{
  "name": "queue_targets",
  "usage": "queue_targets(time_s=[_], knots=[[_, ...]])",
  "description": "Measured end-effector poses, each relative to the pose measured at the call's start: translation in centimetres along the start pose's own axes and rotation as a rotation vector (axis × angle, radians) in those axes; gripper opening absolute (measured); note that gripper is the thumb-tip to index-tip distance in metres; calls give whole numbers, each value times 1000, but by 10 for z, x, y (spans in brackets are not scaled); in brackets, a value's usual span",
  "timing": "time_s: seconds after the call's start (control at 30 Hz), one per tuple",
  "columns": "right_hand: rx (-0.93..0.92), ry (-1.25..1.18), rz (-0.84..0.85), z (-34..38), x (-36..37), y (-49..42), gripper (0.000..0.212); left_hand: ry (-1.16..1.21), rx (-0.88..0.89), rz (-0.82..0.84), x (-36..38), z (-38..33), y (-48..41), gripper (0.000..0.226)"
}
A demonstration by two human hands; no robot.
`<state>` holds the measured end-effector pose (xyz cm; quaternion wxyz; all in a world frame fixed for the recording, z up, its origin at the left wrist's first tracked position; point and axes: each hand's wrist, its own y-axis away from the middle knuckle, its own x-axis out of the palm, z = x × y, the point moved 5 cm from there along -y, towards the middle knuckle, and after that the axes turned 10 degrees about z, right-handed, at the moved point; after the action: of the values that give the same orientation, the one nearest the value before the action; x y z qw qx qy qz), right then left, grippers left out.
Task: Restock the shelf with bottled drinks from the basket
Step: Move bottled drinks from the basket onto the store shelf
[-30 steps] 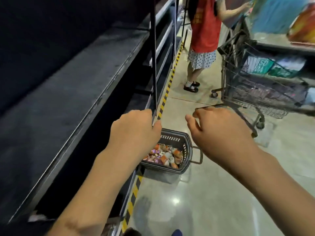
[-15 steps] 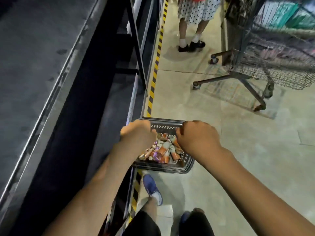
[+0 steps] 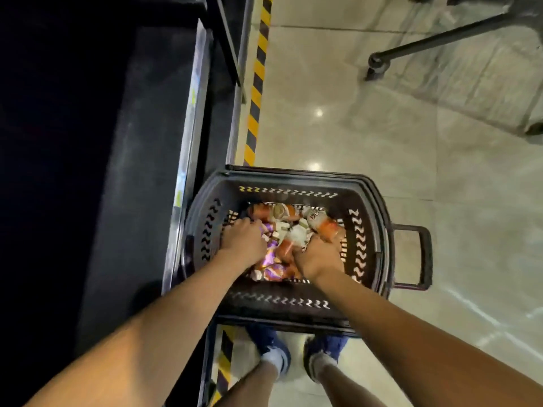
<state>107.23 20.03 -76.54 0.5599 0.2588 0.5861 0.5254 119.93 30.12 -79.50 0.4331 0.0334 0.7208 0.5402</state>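
**Change over one second.** The left hand (image 3: 242,240) and right hand (image 3: 316,258) were raised well above the basket (image 3: 293,176) a second ago and level with its rim half a second ago. We now see them inside it, backs up, set among the bottles (image 3: 324,226). We cannot tell whether either grips one. Our view tips downward: the basket now fills the middle and our blue shoes (image 3: 273,351) appear below it. Of the cart (image 3: 378,60) only a leg and a wheel remain at upper right. The other person leaves the picture.

No text was readable: print on bottles (image 3: 323,224) in basket (image 3: 282,301) was blurred, shelf tags (image 3: 178,198) too.
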Motion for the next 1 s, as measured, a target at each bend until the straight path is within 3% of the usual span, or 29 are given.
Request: queue_targets(time_s=[0.23,0.43,0.67,0.77,0.9,1.0], knots=[[130,36,74,-32,95,-200,63,-276,13,55,121,25,-183,63],[298,-560,32,-41,132,-278,99,-301,-33,-42,158,32,-239,47],[312,-712,1,-55,129,-304,97,-360,-21,-57,170,44,-249,51],[234,-703,79,-61,124,-288,96,-264,-24,1,159,40,-238,57],[67,-653,-3,-60,97,-234,86,-19,1,22,126,24,-192,66],[-91,-681,-57,-46,59,-174,68,416,-7,24,95,16,-133,63]])
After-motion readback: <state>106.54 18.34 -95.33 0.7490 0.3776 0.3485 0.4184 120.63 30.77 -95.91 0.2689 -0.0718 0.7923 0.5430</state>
